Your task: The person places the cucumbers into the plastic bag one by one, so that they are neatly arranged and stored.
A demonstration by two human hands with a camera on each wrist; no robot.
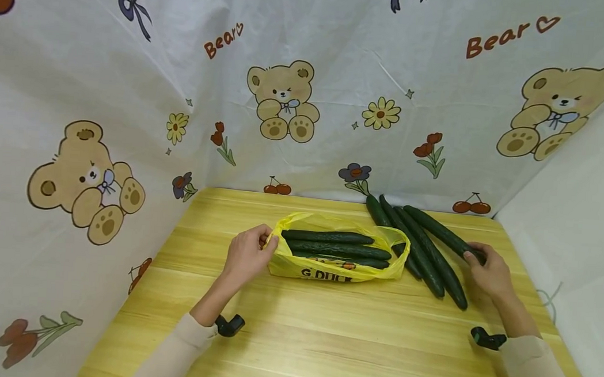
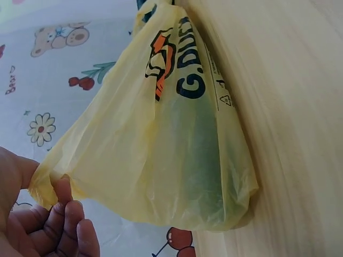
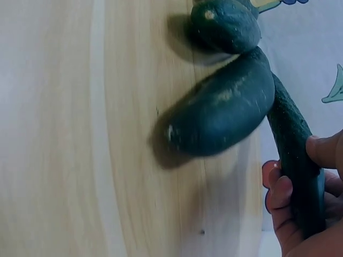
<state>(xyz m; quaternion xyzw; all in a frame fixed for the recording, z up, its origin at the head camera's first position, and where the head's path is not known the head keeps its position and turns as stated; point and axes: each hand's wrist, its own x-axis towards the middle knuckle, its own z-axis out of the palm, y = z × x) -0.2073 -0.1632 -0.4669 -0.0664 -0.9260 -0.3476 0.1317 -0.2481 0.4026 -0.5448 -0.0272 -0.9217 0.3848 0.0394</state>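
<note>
desk point(image 1: 349, 353) of light wood grain, backed by white sheet point(image 1: 337, 35) printed with bears, flowers, bows and cherries; plain white panel point(image 1: 589, 240) along right side. three loose dark-green cucumbers point(image 1: 435, 260) in a slanted bunch right of centre, far ends near sheet, side by side between bag and right grip. in head view, right-hand loop of yellow bag point(image 1: 287, 267) across the leftmost loose one, so partly hidden there.

yellow bag on desk, left of the bunch, open mouth up, "g.duck" lettering on near wall, orange-and-black print beside it in left wrist view. three bagged cucumbers point(image 1: 329, 249) visible through the mouth, roughly parallel, lengthwise along the bag. bag's left edge pinched in left grip point(image 1: 248, 251), thumb and fingertip together on thin plastic, stretched out to a corner. held cucumber point(image 1: 442, 230) clamped in right grip point(image 1: 491, 275) near its right-hand end, thumb on one side, fingers curled round the other; far end beside top of the bunch. contact of held end with desk: cannot tell.

left forearm in from lower left, right forearm from lower right, both in pale sleeves point(image 1: 178, 345); black wrist pieces point(image 1: 230, 325) at inner side of each. hands well apart.
</note>
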